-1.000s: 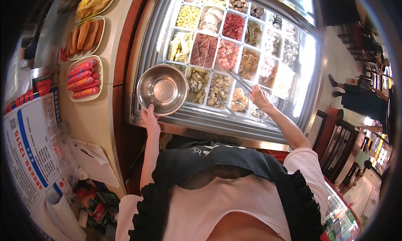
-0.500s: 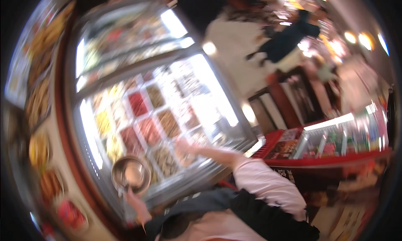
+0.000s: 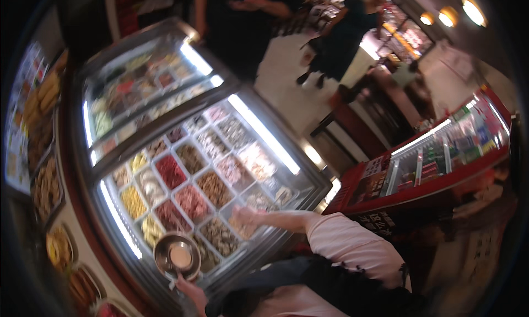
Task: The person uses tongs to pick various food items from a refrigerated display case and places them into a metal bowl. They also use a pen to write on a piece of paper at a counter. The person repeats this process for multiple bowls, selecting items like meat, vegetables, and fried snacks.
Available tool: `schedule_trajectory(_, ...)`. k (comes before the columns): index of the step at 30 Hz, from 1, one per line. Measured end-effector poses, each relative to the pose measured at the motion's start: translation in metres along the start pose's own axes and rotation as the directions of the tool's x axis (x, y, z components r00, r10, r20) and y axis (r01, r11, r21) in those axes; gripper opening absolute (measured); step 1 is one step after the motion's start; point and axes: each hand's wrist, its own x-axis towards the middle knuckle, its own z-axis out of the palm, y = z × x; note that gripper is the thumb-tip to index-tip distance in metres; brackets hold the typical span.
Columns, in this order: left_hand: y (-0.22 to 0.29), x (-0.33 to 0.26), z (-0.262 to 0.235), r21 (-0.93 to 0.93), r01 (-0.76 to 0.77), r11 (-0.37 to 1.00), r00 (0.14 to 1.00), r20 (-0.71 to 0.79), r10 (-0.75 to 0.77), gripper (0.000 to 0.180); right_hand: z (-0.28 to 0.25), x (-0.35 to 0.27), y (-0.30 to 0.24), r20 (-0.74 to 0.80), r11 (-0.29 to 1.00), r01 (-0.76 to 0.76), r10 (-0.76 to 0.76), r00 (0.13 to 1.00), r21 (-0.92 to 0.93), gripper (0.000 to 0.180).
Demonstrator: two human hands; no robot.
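Observation:
My left hand (image 3: 193,293) is closed on the near edge of a round metal bowl (image 3: 161,257). A pale pinkish, rounded piece (image 3: 180,256) lies inside it. The bowl is over the near left corner of a lit display case (image 3: 138,281) filled with square trays of food. My right hand (image 3: 249,215) reaches from the right into a tray of light brown food (image 3: 238,229) in the near row. Its fingers look bunched together, and whatever is between them is hidden. Beside that hand is a tray of grey-brown pieces (image 3: 219,237); dark red meat (image 3: 172,215) lies farther left.
A second glass-topped section (image 3: 140,82) adjoins the case at the far side. Plates of yellow food (image 3: 59,248) and sausage-like pieces (image 3: 82,286) line the left counter. A red-edged cooler (image 3: 408,190) stands right. Two people in dark clothes (image 3: 234,36) (image 3: 341,41) stand beyond.
My view has turned and steadied, so the case sits slightly lower and the picture is sharper. The bowl stays in my left hand, and my right hand remains at the near-row tray.

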Motion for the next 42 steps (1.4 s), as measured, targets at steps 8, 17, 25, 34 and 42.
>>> schedule_trajectory(8, 0.005, 0.006, -0.015, 0.020, -0.148, 0.989, 0.978, -0.149, 0.149, 0.026, -0.054, -0.019, -0.018, -0.135, 0.847, -0.067, 0.162, 0.978, 0.528, 0.017)
schedule_trajectory(17, -0.007, 0.011, 0.006, 0.041, -0.144, 0.989, 0.980, -0.132, 0.148, 0.012, -0.051, -0.021, -0.001, -0.280, 0.791, 0.123, 0.063, 0.958, 0.599, 0.021)
schedule_trajectory(25, -0.030, 0.036, 0.016, 0.053, -0.212, 0.976, 0.970, -0.108, 0.217, 0.029, -0.098, -0.059, 0.000, -0.334, 0.662, 0.184, 0.105, 0.937, 0.727, 0.030)
schedule_trajectory(34, -0.026, 0.040, 0.061, 0.178, -0.333, 0.926, 0.942, 0.018, 0.335, 0.019, -0.163, -0.094, -0.024, -0.223, 0.612, 0.207, -0.051, 0.973, 0.763, 0.036)
schedule_trajectory(42, -0.029, 0.031, 0.056, 0.171, -0.396, 0.902, 0.918, 0.077, 0.389, 0.022, -0.186, -0.107, -0.027, -0.330, 0.749, 0.238, -0.027, 0.944, 0.619, 0.040)
